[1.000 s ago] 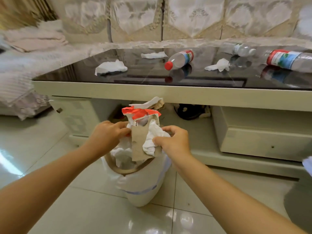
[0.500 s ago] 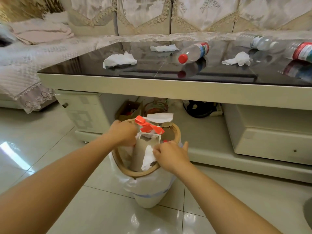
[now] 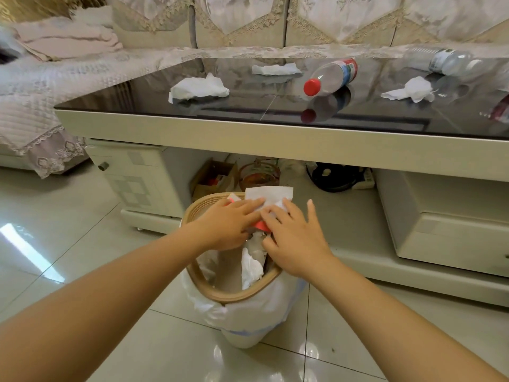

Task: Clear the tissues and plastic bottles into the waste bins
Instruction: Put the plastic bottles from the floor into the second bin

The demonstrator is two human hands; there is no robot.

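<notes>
Waste bin (image 3: pixel 234 295): tan rim, white liner, on tiled floor at 6 o'clock, in front of the coffee table (image 3: pixel 248 133); filled with tissues, cardboard and a red-and-white wrapper (image 3: pixel 268 198)

Left hand (image 3: pixel 228 224): flat, fingers extended, palm down on the bin's contents; grips nothing

Right hand (image 3: pixel 296 238): flat, fingers spread, pressing on the same heap just beside the left; grips nothing

Crumpled tissue (image 3: pixel 198 88): tabletop, 11 o'clock

Flat tissue (image 3: pixel 275 69): tabletop, 12 o'clock, farther back

Red-capped plastic bottle (image 3: pixel 332 77): lying on its side, 1 o'clock

Third tissue (image 3: pixel 409 90): 2 o'clock

Clear bottle (image 3: pixel 451 62): far edge, 2 o'clock
</notes>
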